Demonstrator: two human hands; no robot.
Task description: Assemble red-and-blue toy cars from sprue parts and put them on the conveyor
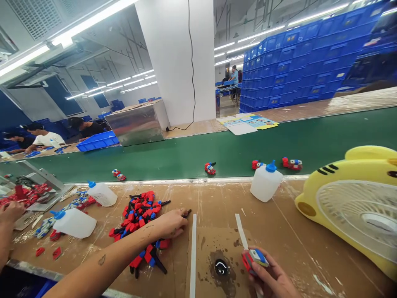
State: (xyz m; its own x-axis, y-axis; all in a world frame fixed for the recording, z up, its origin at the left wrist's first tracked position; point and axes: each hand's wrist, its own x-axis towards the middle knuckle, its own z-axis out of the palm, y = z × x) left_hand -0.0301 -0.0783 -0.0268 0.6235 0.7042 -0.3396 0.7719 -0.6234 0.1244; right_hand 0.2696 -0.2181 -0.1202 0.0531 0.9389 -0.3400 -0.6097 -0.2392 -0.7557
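Observation:
My left hand [175, 222] is at the right edge of a pile of red, blue and black plastic toy parts [136, 221]. Its fingers are closed, and the black tip of a toy part [187, 213] sticks out past them; the rest is hidden. My right hand [271, 275] grips a red, white and blue toy piece [254, 260] between thumb and fingers. Left of that piece, a small round dish of dark liquid [221, 267] stands on a wet, stained patch of cardboard, between two white tape strips.
Several toy pieces [210, 168] lie along the green conveyor belt [173, 155]. White bottles with blue caps stand right [266, 182] and left [75, 222]. A yellow fan [350, 207] occupies the right side. At far left is a co-worker's hand [11, 212] near red parts.

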